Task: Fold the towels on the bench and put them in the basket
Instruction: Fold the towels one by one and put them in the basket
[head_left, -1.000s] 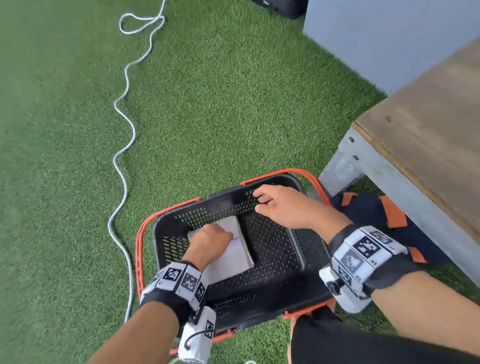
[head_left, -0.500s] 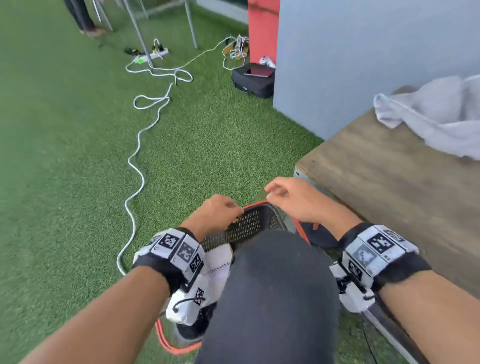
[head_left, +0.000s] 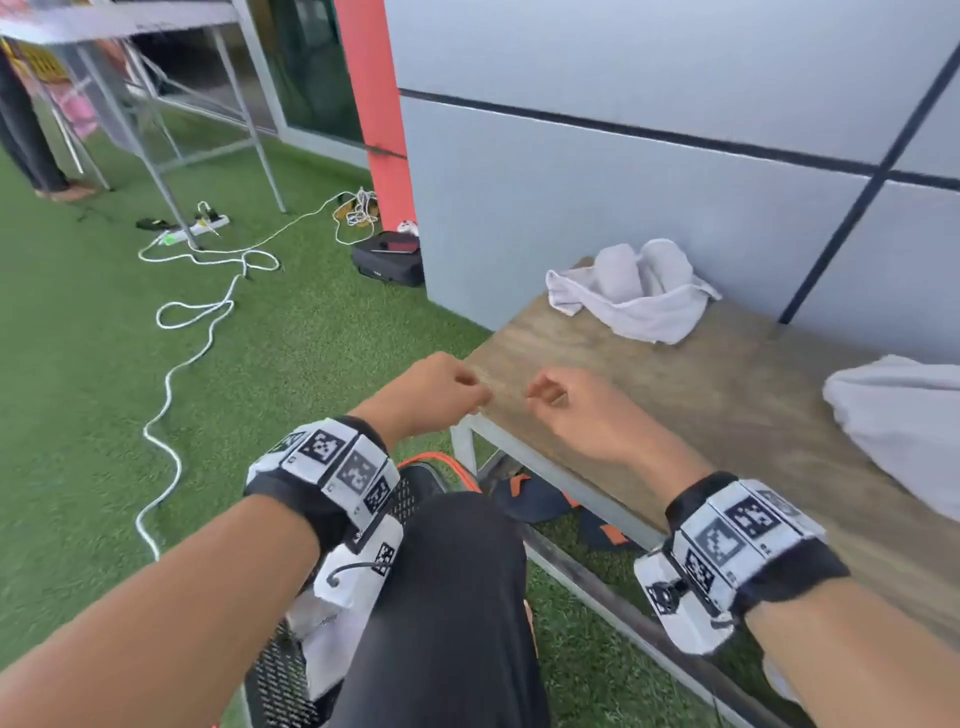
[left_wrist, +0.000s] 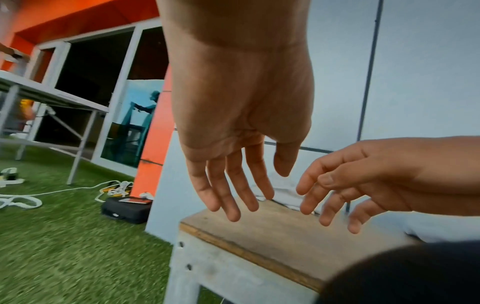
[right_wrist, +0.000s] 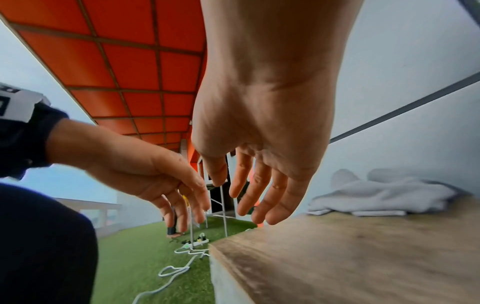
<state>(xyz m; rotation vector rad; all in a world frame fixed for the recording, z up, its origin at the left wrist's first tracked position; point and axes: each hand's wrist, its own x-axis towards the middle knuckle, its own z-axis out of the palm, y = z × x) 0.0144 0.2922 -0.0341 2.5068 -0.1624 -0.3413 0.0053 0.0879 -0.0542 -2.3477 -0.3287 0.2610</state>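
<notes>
bench (head_left: 701, 410): sits right of centre, far end up against the wall (head_left: 623, 171)
crumpled towel (head_left: 631, 293): on the far end of the bench, next to the wall
second towel (head_left: 904, 426): on the bench at the right edge, well apart from the first one
hands: left hand (head_left: 436, 387) and right hand (head_left: 576, 410) side by side over the bench's near corner, holding nothing
basket (head_left: 415, 488): down on the grass (head_left: 78, 364), left of the bench leg, mostly hidden behind the person's knee (head_left: 447, 597)
cable (head_left: 197, 322): snakes over the grass off to the left
bag (head_left: 389, 257): on the grass at the wall's corner, beyond the bench
</notes>
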